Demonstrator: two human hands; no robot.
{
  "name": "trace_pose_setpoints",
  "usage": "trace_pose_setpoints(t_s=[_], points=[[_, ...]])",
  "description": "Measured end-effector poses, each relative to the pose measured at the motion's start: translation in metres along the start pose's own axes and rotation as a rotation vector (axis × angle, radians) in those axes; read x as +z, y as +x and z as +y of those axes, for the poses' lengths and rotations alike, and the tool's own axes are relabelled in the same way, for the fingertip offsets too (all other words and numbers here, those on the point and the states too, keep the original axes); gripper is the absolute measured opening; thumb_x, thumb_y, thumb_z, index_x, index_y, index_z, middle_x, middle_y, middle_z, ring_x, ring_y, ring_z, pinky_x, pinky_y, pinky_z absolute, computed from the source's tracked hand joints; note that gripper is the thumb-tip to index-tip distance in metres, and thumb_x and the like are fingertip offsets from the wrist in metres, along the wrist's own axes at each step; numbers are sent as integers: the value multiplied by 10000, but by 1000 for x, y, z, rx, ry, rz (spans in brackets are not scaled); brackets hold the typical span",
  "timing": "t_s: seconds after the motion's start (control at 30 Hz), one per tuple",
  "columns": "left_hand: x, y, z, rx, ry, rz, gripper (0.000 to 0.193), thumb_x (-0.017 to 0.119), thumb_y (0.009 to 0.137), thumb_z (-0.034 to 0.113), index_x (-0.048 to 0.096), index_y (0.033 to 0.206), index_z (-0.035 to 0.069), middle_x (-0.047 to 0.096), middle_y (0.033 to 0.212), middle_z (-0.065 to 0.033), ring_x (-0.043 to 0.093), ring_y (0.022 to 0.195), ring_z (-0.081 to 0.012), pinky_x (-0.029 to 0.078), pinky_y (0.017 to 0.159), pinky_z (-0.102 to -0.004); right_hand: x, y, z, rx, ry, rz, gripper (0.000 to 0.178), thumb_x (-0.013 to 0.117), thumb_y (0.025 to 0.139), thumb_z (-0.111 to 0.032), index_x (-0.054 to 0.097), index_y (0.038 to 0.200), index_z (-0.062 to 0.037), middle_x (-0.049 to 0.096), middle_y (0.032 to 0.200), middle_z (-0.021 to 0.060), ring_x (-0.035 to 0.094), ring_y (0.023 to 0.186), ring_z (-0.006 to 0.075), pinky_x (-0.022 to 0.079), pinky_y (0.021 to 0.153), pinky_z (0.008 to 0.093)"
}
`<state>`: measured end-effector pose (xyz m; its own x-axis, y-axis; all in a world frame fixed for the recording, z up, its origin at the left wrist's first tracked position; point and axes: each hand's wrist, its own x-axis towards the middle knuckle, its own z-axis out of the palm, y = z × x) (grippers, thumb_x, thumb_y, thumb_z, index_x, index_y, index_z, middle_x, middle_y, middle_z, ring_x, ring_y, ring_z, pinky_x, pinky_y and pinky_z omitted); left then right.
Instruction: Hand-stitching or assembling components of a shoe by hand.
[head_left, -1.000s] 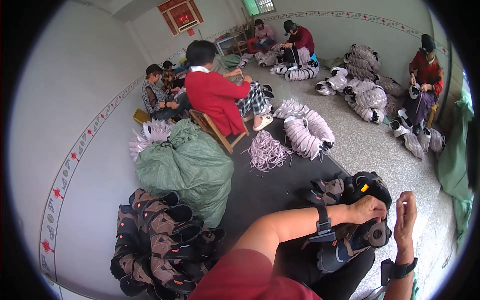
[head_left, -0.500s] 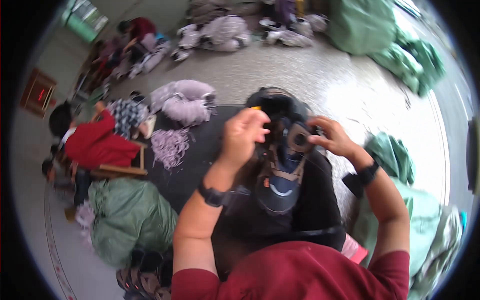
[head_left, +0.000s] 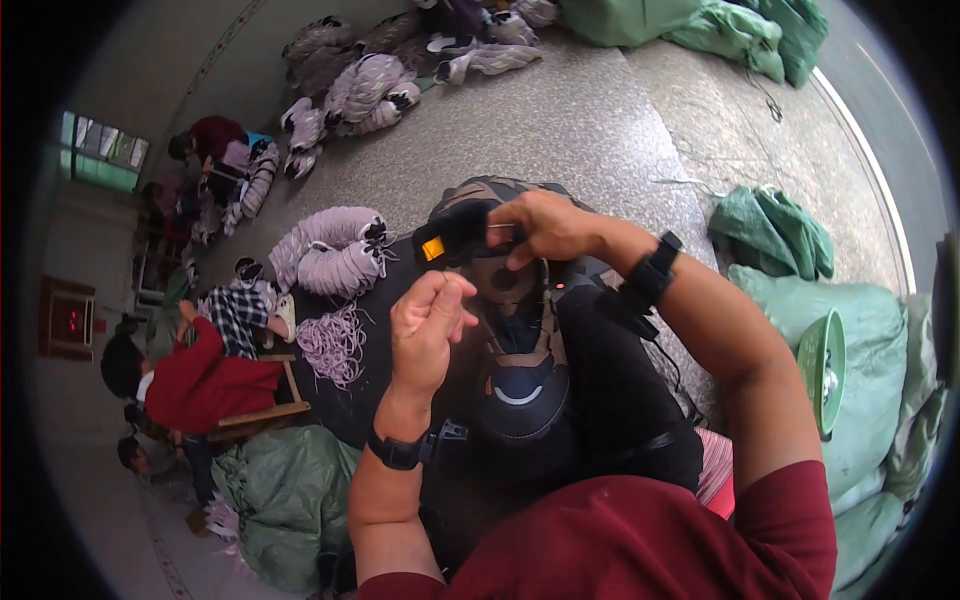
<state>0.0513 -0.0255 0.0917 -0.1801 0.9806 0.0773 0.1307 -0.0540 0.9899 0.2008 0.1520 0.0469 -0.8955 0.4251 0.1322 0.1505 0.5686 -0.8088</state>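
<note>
Fingertips of left hand (head_left: 428, 325) pinched together just above dark shoe (head_left: 515, 365), apparently on a thin lace too fine to make out. Right hand (head_left: 545, 228) closed on shoe's collar. Shoe resting on lap. Purple lace bundles (head_left: 335, 262) and green sacks (head_left: 285, 495) further out on floor.

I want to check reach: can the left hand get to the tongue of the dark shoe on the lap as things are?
Probably yes. The left hand hovers pinched just beside the shoe, nothing between them; the right hand grips only the collar end.
</note>
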Motion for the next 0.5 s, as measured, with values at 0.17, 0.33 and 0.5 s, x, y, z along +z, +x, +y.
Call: trace_pose_setpoints(t_s=[0.17, 0.33, 0.5], points=[[16, -4, -11, -44, 73, -36, 208, 543, 958, 190, 637, 893, 16, 575, 749, 27, 444, 549, -19, 392, 526, -169, 6, 29, -13, -180, -71, -87, 343, 776, 612, -120, 634, 918, -55, 666, 878, 73, 639, 876, 255, 480, 759, 356], [11, -3, -12, -38, 108, -35, 196, 538, 959, 174, 637, 892, 18, 574, 740, 26, 447, 551, -18, 374, 515, -168, -2, 7, 31, -21, 24, -92, 319, 795, 637, -139, 638, 900, -49, 672, 826, 55, 640, 839, 241, 477, 730, 354], [2, -5, -8, -76, 34, -28, 187, 536, 956, 157, 632, 876, 18, 579, 746, 22, 458, 562, -21, 352, 508, -166, 7, -9, 41, 181, 177, 5, 290, 803, 670, -204, 661, 872, -53, 677, 812, 58, 635, 788, 208, 471, 700, 327]])
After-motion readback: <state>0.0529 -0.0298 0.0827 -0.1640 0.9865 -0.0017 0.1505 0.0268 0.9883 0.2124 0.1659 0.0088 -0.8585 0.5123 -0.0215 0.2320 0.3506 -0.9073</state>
